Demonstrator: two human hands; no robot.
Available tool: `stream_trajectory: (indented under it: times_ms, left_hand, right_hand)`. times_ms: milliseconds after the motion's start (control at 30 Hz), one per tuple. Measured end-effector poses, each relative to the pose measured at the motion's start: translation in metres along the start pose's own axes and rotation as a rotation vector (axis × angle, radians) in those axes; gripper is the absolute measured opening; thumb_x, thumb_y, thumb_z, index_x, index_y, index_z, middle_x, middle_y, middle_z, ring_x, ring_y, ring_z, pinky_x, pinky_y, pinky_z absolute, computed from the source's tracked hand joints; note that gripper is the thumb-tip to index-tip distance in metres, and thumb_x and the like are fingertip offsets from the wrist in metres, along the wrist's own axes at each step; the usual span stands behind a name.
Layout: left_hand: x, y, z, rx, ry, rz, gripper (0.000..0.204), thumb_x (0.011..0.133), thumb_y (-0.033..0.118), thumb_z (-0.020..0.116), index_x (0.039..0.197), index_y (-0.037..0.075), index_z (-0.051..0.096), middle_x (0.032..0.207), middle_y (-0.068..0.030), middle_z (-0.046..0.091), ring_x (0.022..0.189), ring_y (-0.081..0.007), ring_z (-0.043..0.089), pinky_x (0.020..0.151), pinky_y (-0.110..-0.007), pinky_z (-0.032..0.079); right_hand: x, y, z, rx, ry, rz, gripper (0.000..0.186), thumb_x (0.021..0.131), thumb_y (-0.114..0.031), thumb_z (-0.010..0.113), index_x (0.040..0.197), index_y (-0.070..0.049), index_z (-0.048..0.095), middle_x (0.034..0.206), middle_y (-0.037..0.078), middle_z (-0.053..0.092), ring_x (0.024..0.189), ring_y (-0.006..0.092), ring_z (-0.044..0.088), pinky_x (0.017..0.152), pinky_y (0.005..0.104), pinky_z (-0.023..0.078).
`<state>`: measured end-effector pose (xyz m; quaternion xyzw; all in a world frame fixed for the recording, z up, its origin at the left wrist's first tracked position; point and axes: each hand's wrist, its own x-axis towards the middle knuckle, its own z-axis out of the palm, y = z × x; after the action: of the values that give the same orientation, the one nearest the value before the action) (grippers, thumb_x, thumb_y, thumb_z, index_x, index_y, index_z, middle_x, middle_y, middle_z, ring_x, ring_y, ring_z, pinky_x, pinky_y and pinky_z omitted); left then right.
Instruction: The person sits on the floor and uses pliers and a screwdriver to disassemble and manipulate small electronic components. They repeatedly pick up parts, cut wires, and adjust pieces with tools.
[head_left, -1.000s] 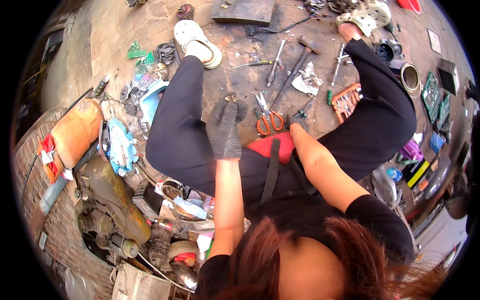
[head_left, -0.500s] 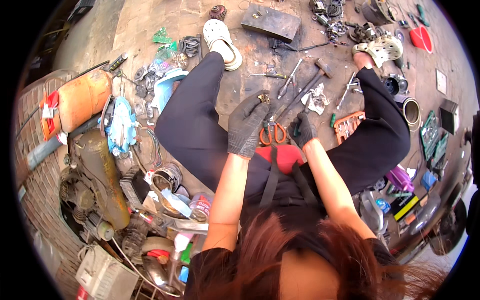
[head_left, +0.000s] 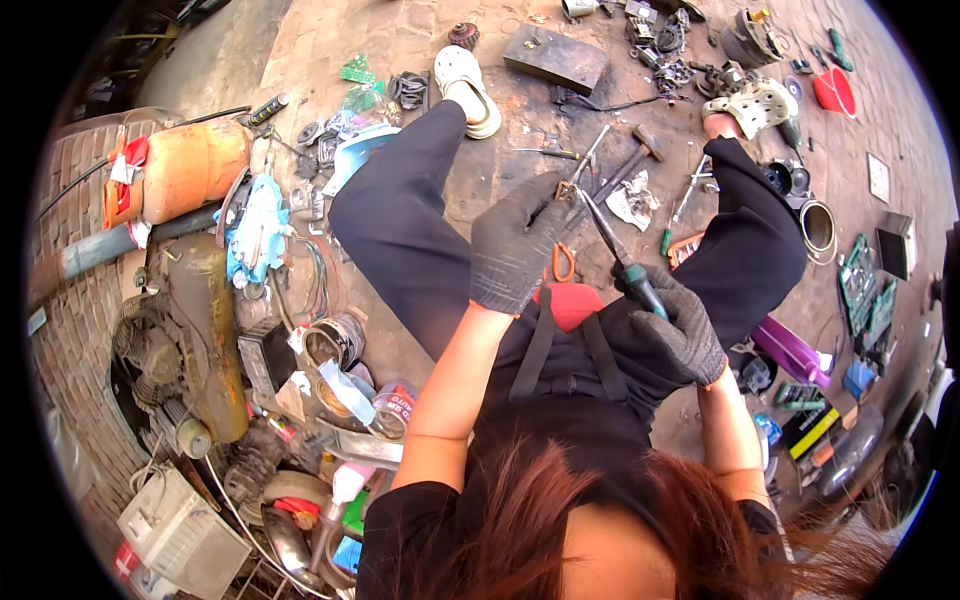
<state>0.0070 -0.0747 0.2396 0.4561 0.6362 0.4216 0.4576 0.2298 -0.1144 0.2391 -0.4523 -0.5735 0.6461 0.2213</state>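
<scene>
right fingers (gloved) closed—screwdriver

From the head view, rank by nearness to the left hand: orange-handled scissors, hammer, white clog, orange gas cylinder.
From the left hand:
1. Orange-handled scissors, just right of it.
2. Hammer, up and right.
3. White clog, straight ahead.
4. Orange gas cylinder, far left.

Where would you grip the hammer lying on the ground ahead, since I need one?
Take the hammer by its long handle, low on the shaft, coming from the person's side. Its head points away and the handle slants back toward the gloved left hand, though other tools crowd beside it.
</scene>
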Motion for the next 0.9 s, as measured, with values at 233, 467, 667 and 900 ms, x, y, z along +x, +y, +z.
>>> stream_trajectory:
  times_ms: [233, 467, 667, 900]
  left_hand:
    - [-0.006, -0.01, -0.006, 0.26, -0.022, 0.107, 0.027, 0.082, 0.008, 0.062, 0.108, 0.0, 0.064, 0.095, -0.0157, 0.067, 0.084, -0.0192, 0.066, 0.071, -0.029, 0.05]
    - [-0.003, -0.015, -0.009, 0.525, -0.026, 0.259, 0.027, 0.081, 0.012, 0.062, 0.107, 0.005, 0.065, 0.093, -0.0164, 0.066, 0.084, -0.0277, 0.066, 0.072, -0.033, 0.05]
    - [0.001, -0.01, -0.013, 0.65, -0.057, 0.375, 0.026, 0.079, 0.014, 0.064, 0.105, 0.009, 0.067, 0.091, -0.0148, 0.066, 0.083, -0.0305, 0.065, 0.071, -0.036, 0.049]
    - [0.007, -0.012, -0.012, 0.485, -0.122, 0.239, 0.031, 0.081, 0.011, 0.063, 0.112, 0.005, 0.063, 0.091, -0.0149, 0.067, 0.081, -0.0219, 0.066, 0.071, -0.031, 0.05]
  right_hand:
    - [-0.002, -0.005, 0.002, -0.102, -0.063, 0.021, 0.033, 0.081, -0.027, 0.059, 0.086, 0.006, 0.058, 0.089, 0.01, 0.059, 0.076, 0.0155, 0.053, 0.072, 0.0301, 0.044]
    - [-0.001, -0.012, 0.004, -0.044, -0.075, 0.09, 0.031, 0.081, -0.023, 0.06, 0.088, 0.007, 0.062, 0.087, 0.014, 0.062, 0.075, 0.0168, 0.058, 0.073, 0.0313, 0.047]
    - [-0.002, -0.017, 0.005, 0.191, -0.099, 0.322, 0.029, 0.084, -0.022, 0.058, 0.093, 0.005, 0.061, 0.073, 0.004, 0.059, 0.069, 0.0082, 0.052, 0.065, 0.0253, 0.044]
    - [0.002, -0.009, 0.006, 0.12, -0.075, 0.211, 0.023, 0.084, -0.019, 0.057, 0.091, 0.003, 0.058, 0.069, 0.001, 0.056, 0.065, 0.0071, 0.049, 0.061, 0.0246, 0.042]
